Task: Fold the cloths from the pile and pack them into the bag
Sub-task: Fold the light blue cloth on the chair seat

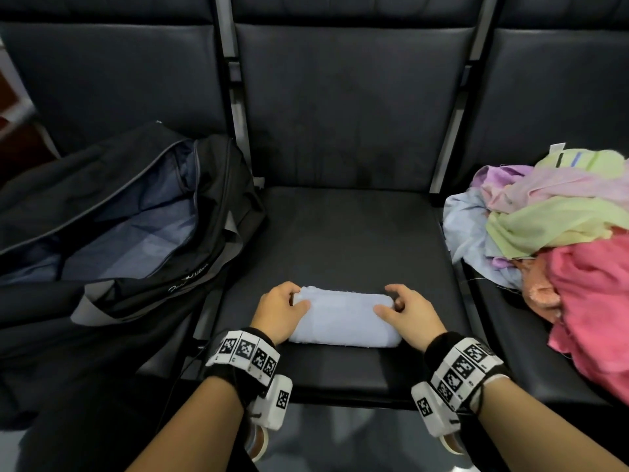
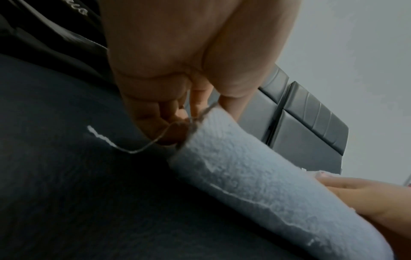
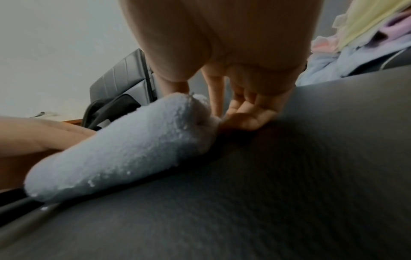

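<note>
left hand (image 1: pixel 280 310), right hand (image 1: pixel 410 313), curled round folded cloth (image 1: pixel 343 318) ends

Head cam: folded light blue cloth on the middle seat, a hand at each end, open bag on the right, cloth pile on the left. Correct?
Sides are swapped. In the head view the open black bag lies on the left seat and the cloth pile on the right seat. The rest holds: the folded light blue cloth is on the middle seat, with the left hand and right hand at its ends.

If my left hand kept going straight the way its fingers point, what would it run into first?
Your left hand already grips the folded pale blue towel. Straight on, it probably meets only bare black seat cushion, then the backrest; depth is unclear.
</note>
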The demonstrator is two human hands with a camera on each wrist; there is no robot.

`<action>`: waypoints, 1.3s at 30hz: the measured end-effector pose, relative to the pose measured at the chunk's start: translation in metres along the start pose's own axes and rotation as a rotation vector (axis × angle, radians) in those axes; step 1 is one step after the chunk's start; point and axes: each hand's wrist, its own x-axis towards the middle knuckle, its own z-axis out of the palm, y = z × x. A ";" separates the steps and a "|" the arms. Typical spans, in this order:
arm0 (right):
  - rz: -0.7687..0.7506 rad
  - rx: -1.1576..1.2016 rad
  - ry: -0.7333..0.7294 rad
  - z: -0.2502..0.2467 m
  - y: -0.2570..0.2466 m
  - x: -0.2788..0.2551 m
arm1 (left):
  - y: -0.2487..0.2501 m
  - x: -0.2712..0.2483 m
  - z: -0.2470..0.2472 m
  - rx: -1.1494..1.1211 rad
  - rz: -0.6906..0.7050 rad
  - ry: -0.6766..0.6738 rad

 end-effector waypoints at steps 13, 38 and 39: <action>-0.024 -0.021 -0.125 -0.004 -0.005 -0.006 | 0.008 -0.011 -0.004 0.081 -0.069 -0.062; -0.739 0.075 -0.112 -0.043 -0.269 -0.003 | 0.070 -0.030 -0.147 -0.293 0.389 -0.117; -0.684 0.127 -0.085 -0.036 -0.278 0.004 | 0.067 -0.026 -0.159 -0.379 0.357 -0.083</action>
